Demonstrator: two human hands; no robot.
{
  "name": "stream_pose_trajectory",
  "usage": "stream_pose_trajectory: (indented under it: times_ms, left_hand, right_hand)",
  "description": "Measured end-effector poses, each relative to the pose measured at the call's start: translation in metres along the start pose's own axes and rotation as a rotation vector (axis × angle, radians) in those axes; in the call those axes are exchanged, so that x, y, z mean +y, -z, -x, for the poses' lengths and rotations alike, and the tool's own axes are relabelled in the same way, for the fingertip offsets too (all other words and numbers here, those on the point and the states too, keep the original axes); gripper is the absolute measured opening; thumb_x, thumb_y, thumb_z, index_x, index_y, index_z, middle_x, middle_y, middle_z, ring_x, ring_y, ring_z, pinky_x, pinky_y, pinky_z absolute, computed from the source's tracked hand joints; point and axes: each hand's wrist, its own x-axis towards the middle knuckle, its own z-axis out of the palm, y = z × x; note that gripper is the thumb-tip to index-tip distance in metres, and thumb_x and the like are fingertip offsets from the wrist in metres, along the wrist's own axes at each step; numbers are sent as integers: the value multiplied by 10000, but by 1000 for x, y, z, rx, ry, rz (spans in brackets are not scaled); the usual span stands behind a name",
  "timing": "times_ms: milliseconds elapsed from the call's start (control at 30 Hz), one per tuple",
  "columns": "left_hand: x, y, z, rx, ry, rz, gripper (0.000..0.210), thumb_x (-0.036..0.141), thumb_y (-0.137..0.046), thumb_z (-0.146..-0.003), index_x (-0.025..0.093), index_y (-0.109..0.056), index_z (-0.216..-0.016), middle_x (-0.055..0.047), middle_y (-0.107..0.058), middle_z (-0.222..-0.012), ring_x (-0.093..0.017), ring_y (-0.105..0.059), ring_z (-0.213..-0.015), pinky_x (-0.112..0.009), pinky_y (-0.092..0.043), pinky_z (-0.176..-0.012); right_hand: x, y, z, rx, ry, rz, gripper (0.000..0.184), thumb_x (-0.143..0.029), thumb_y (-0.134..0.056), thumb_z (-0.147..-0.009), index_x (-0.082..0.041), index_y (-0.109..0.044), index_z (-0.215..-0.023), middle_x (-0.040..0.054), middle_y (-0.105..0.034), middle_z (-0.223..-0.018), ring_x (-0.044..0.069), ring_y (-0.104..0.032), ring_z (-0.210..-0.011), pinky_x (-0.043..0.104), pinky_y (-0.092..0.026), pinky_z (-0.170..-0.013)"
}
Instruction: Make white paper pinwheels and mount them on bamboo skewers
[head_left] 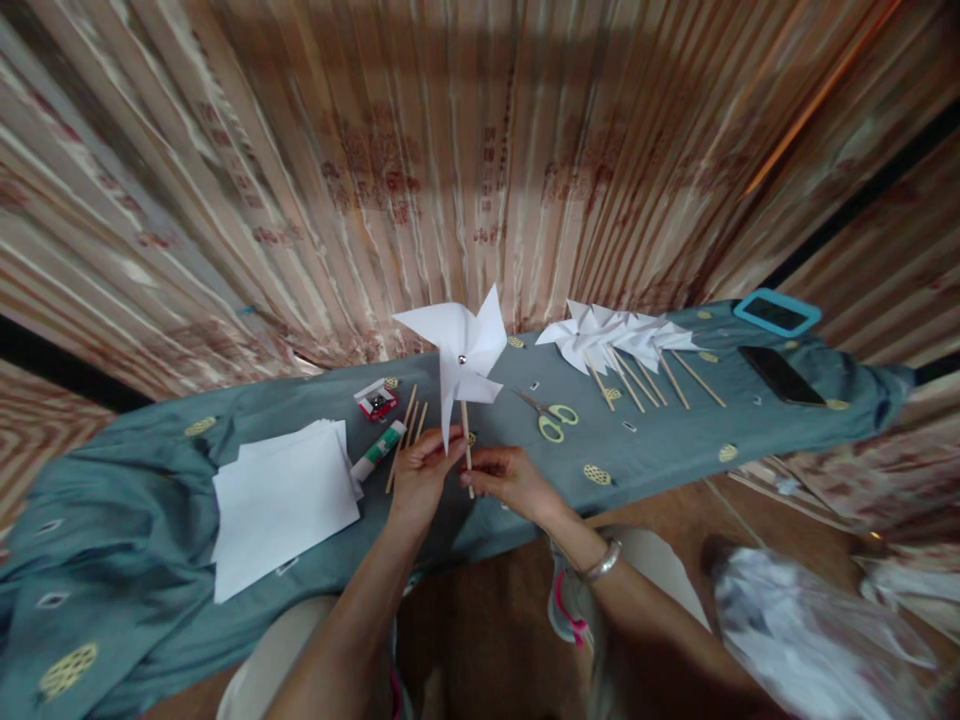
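- Nearest, with 12 o'clock straight ahead of the person, the right hand [510,475] comes in from 4 o'clock, thumb and fingers closed on the lower end of a pinwheel stick [464,415].
- The left hand [424,470] comes in from 8 o'clock and pinches the same stick higher up, so it is the nearer to the blades.
- The paper pinwheel [462,359] is at 12 o'clock from both hands, held up over the worktop [660,450]; its stick runs along the 12-to-6 line.
- It is plain white, with a shiny round pin head at its hub; blade tips point to 10, 1, 4 and just past 6, the last reaching down by the left hand's fingers, touching or not I cannot tell.
- At 9 o'clock lie white sheets [285,505], a green-and-white tube [379,450] just beside them.
- Around 10 lie loose sticks [421,422] and a small red box [377,399].
- At 2 lie scissors [546,411]; beyond, overlapping pinwheels [615,335].
- Farthest, a patterned curtain [420,150].
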Motion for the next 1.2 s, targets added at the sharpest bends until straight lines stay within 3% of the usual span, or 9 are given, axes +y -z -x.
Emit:
stream_pose_trajectory:
  times_ms: [400,467,567,633,700,767,867,1033,1200]
  left_hand:
    - [-10,-3,-1,-20,69,-60,260,345,-793,-529,180,-770,-729,-50,-753,-730,-210,-671,-688,-329,-544,-679]
    - [-10,-2,-1,-24,60,-67,258,346,-791,-544,183,-772,-743,-50,-758,-747,-211,-678,-725,-333,-538,-730]
    - [-10,1,-1,-33,60,-92,261,339,-790,-567,183,-777,-777,-56,-764,-789,-212,-684,-778,-337,-522,-794]
    - [-11,1,0,-39,83,-90,276,342,-800,-554,180,-778,-776,-63,-765,-799,-215,-686,-776,-345,-523,-799]
    - [-10,0,2,-44,108,-79,291,349,-813,-522,179,-776,-754,-65,-765,-790,-218,-686,-762,-351,-528,-792]
    - [-8,-3,4,-50,125,-78,288,354,-817,-503,183,-774,-732,-63,-765,-781,-222,-686,-757,-356,-530,-791]
    - [-5,-5,7,-73,129,-108,254,348,-804,-517,193,-774,-716,-57,-765,-777,-227,-689,-771,-359,-528,-806]
    - [-6,-4,7,-113,112,-156,237,350,-790,-541,200,-776,-724,-52,-764,-761,-225,-686,-755,-353,-532,-784]
    - [-8,-1,4,-99,67,-170,218,344,-780,-551,201,-769,-715,-50,-758,-764,-216,-676,-751,-326,-527,-744]
  right_hand:
    - [-7,13,8,-29,63,94,329,-500,-716,-713,-174,-702,-756,-13,-632,-626,98,-516,-542,228,-429,-543]
    - [-8,22,9,92,111,154,323,-484,-693,-745,-176,-719,-841,5,-672,-692,112,-542,-573,236,-444,-559]
    - [-12,39,9,419,189,308,341,-477,-594,-834,-176,-716,-938,49,-711,-797,147,-591,-632,270,-484,-604]
    - [-14,49,10,586,273,445,361,-441,-551,-873,-188,-673,-1099,85,-718,-980,195,-647,-803,320,-524,-719]
    - [-15,54,11,631,374,588,430,-383,-516,-898,-193,-562,-1282,123,-630,-1251,245,-605,-1100,391,-506,-899]
    - [-15,54,11,585,443,714,492,-317,-474,-914,-185,-452,-1388,139,-466,-1447,256,-433,-1336,453,-399,-1065]
    - [-12,52,10,484,451,811,523,-237,-431,-914,-188,-389,-1433,130,-350,-1528,230,-279,-1438,481,-256,-1165]
    - [-11,51,8,390,429,762,530,-170,-434,-878,-189,-437,-1408,130,-389,-1507,222,-324,-1419,466,-258,-1169]
    - [-21,45,14,209,431,585,411,-133,-465,-832,-207,-654,-1189,95,-559,-1376,228,-498,-1295,432,-353,-1111]
